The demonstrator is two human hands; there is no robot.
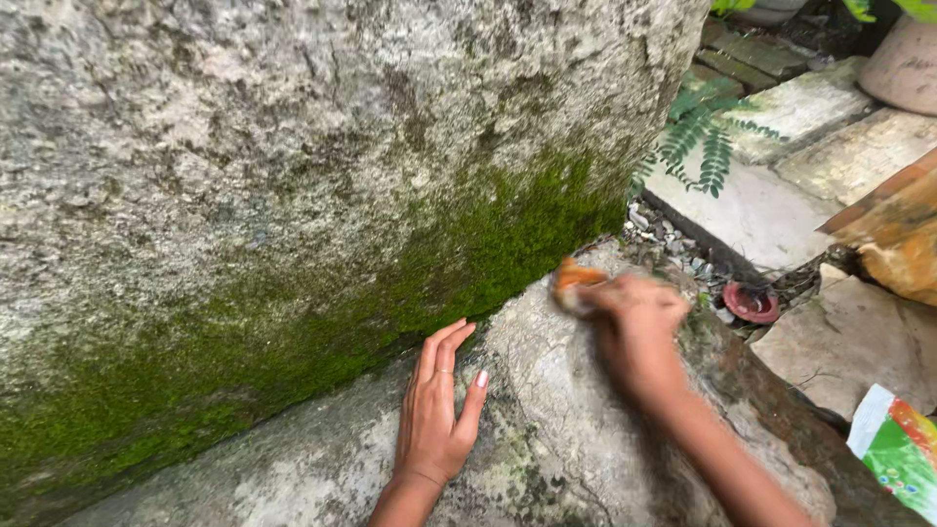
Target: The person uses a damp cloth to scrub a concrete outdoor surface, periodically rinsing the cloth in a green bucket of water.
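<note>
Right hand (634,317), blurred, is clenching a small orange scrubbing piece (574,278); it's probably light and stiff, so you're gripping its rear. Left hand (437,410) is lying flat, fingers spread, on the stone ledge (566,449).

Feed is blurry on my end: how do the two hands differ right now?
The left hand lies flat and open on the stone ledge, fingers together; the right hand is closed around an orange-brown brush. The left looks sharp, the right blurred. The left sits nearer the camera. Both are bare and close to the mossy wall.

Soft daylight, motion-blurred right hand (634,327)
</note>
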